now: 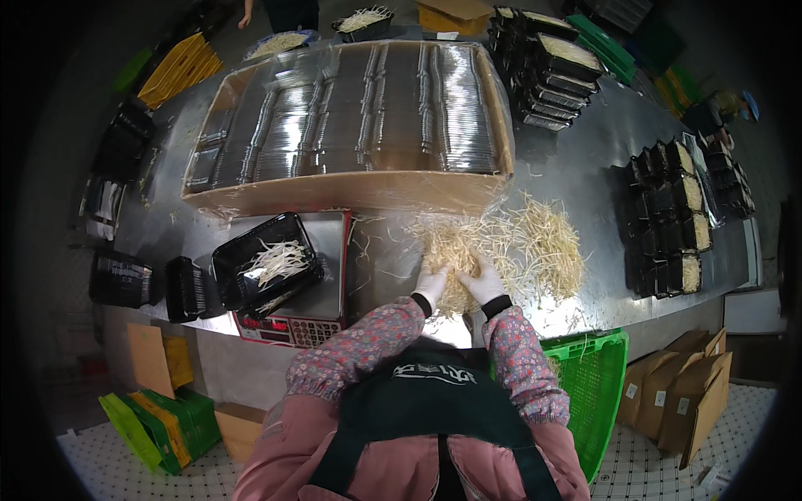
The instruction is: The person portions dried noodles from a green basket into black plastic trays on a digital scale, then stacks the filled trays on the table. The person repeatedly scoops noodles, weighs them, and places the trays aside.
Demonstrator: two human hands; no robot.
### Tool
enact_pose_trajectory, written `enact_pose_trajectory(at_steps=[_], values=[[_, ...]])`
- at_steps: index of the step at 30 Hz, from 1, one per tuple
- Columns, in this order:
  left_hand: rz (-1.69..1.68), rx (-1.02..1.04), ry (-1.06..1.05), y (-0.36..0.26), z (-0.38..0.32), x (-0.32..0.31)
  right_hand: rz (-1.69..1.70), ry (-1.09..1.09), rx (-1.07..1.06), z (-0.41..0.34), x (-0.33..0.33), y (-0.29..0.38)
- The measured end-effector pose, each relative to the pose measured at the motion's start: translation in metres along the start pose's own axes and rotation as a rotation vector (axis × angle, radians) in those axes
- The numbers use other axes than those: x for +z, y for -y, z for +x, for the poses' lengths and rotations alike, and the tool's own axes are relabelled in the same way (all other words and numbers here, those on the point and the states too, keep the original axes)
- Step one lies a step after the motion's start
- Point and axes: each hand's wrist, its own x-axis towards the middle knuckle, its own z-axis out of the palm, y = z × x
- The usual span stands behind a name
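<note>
Both gloved hands are in a heap of bean sprouts (454,241) on the metal table. My left hand (432,282) grips the heap's near left side. Close beside it, my right hand (482,280) closes on the sprouts from the right; the fingertips of both are partly hidden among the strands. A looser pile of sprouts (554,250) spreads to the right. Left of my hands, a black plastic tray (229,263) with some sprouts inside sits tilted on a digital scale (329,263), on top of another tray.
A carton (351,191) of stacked black trays stands behind the scale. Filled trays are stacked at the back right (554,81) and in rows at the right (658,219). Below the table's front edge is a green crate (595,401). Other people (720,113) are farther off.
</note>
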Motion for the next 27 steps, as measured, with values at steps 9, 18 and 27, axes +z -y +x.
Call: enact_pose_trajectory(at_steps=[9, 18, 27], values=[[-0.539, 0.014, 0.272, -0.07, -0.058, 0.041, 0.381, -0.062, -0.007, -0.011, -0.082, 0.011], [-0.361, -0.102, 0.066, 0.014, -0.029, -0.123, -0.54, -0.411, 0.248, 0.047, -0.169, -0.035], [-0.368, -0.184, -0.01, 0.012, -0.023, -0.121, -0.189, -0.549, 0.038, 0.067, -0.202, -0.136]])
